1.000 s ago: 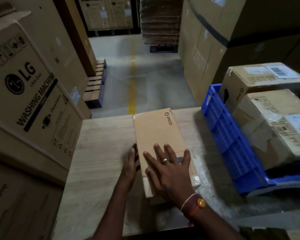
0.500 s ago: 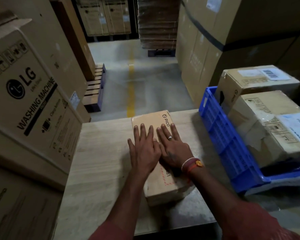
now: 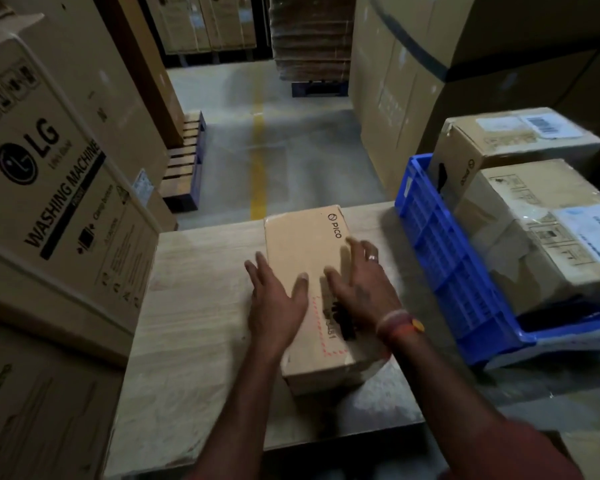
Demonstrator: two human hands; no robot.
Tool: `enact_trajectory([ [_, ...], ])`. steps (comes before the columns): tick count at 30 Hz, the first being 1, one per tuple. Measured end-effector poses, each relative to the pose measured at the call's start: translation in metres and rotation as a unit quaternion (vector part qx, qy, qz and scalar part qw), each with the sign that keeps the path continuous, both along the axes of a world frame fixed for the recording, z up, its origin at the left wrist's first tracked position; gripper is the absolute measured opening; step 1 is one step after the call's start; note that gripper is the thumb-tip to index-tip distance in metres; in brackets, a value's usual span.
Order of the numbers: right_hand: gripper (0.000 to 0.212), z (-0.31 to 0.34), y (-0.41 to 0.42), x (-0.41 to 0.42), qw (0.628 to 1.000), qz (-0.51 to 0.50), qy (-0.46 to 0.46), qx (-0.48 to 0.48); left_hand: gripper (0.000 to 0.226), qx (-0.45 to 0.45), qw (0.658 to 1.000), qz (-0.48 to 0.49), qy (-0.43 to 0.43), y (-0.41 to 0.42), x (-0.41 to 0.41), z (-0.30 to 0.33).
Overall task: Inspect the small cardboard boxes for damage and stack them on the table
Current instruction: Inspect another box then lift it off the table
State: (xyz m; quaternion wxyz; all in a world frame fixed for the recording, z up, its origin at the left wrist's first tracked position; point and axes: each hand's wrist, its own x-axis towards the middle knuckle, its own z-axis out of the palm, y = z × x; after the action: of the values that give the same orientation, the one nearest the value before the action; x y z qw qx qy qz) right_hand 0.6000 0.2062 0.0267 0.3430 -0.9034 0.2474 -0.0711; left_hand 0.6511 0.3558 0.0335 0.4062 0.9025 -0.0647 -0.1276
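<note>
Pico box (image 3: 309, 292) lying near the counter's (image 3: 194, 341) far edge. Both hands, half a second ago flat together on its lid, have parted: left hand (image 3: 278, 303) and right hand (image 3: 364, 289) show straight, spread fingers gripping nothing, suggesting inspection is ending. Blue crate (image 3: 444, 258) overhangs the right edge; box sides hidden, hands blurred.

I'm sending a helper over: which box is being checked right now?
Find the wooden table beside the blue crate. The box lies flat on it under both hands. Unlike the crate's boxes, it has no shipping label, only "PICO" printed on top.
</note>
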Motion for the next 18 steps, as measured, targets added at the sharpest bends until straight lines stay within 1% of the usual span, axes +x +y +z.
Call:
enact_trajectory([
  [1, 0.070, 0.003, -0.003, 0.008, 0.998, -0.016, -0.013, 0.059, 0.088, -0.016, 0.999, 0.010, 0.035, -0.001, 0.010, -0.002],
  [2, 0.074, 0.006, -0.006, 0.018, 0.994, -0.034, -0.019, 0.104, 0.082, -0.055, 0.997, 0.013, 0.059, -0.003, 0.019, -0.004],
  [4, 0.078, 0.016, -0.001, 0.027, 0.990, -0.047, -0.045, 0.128, 0.072, -0.108, 0.993, 0.007, 0.052, -0.003, 0.030, 0.002],
  [5, 0.079, 0.019, 0.004, 0.028, 0.988, -0.054, -0.076, 0.123, 0.074, -0.127, 0.991, 0.012, 0.037, -0.001, 0.033, 0.008],
  [7, 0.077, 0.026, 0.016, 0.024, 0.975, -0.070, -0.174, 0.123, 0.072, -0.176, 0.983, 0.042, 0.006, 0.002, 0.044, 0.019],
  [9, 0.075, 0.023, 0.023, 0.018, 0.948, -0.094, -0.262, 0.151, 0.053, -0.233, 0.969, 0.074, -0.043, 0.008, 0.049, 0.029],
  [11, 0.077, 0.014, 0.033, 0.006, 0.930, -0.096, -0.307, 0.176, 0.033, -0.265, 0.954, 0.097, -0.100, 0.017, 0.042, 0.031],
  [12, 0.078, 0.008, 0.039, -0.004, 0.927, -0.086, -0.315, 0.184, 0.029, -0.278, 0.947, 0.107, -0.122, 0.021, 0.035, 0.027],
  [14, 0.079, -0.007, 0.048, -0.023, 0.924, -0.056, -0.316, 0.210, 0.032, -0.309, 0.931, 0.122, -0.150, 0.028, 0.020, 0.011],
  [16, 0.081, -0.023, 0.054, -0.042, 0.927, -0.041, -0.301, 0.222, 0.038, -0.329, 0.925, 0.126, -0.142, 0.034, 0.005, -0.005],
  [18, 0.084, -0.037, 0.056, -0.057, 0.933, -0.033, -0.291, 0.208, 0.044, -0.339, 0.924, 0.125, -0.121, 0.039, -0.007, -0.022],
])
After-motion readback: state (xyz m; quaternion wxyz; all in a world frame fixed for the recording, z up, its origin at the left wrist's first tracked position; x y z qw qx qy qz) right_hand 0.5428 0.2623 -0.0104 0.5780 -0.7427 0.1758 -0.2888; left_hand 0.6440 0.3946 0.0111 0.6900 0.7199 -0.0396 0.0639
